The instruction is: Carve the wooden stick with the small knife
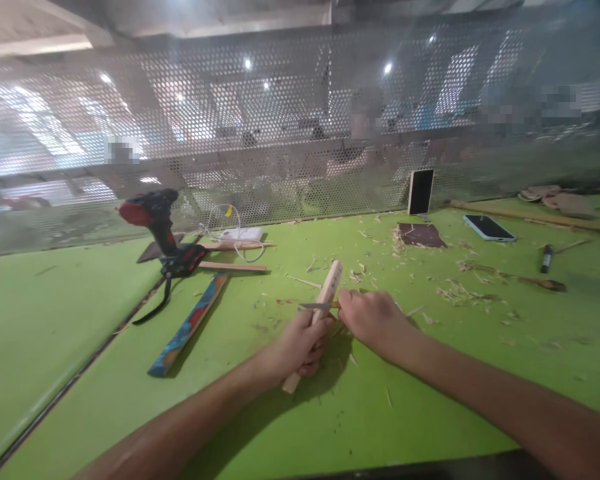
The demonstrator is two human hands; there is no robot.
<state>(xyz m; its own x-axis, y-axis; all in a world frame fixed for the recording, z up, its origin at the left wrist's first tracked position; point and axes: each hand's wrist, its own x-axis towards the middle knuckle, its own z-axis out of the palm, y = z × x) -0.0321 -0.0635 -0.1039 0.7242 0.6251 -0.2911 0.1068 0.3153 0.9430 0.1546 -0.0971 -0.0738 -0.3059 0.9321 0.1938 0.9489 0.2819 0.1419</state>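
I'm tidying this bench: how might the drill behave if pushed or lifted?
The drill stands on its base with its body high above, so a push up top might tip it. Its bulk suggests noticeable weight. Its black strap curves loosely, so it would probably dangle when lifted.

No words, brands or numbers can be read. A short row of small dark marks, like handwriting, runs along the far end of the pale wooden stick [327, 289], but the characters are too small and blurred to make out. Any lettering on the red-and-black drill [163, 233] or the small black marker [547, 259] is likewise too small and soft to tell.
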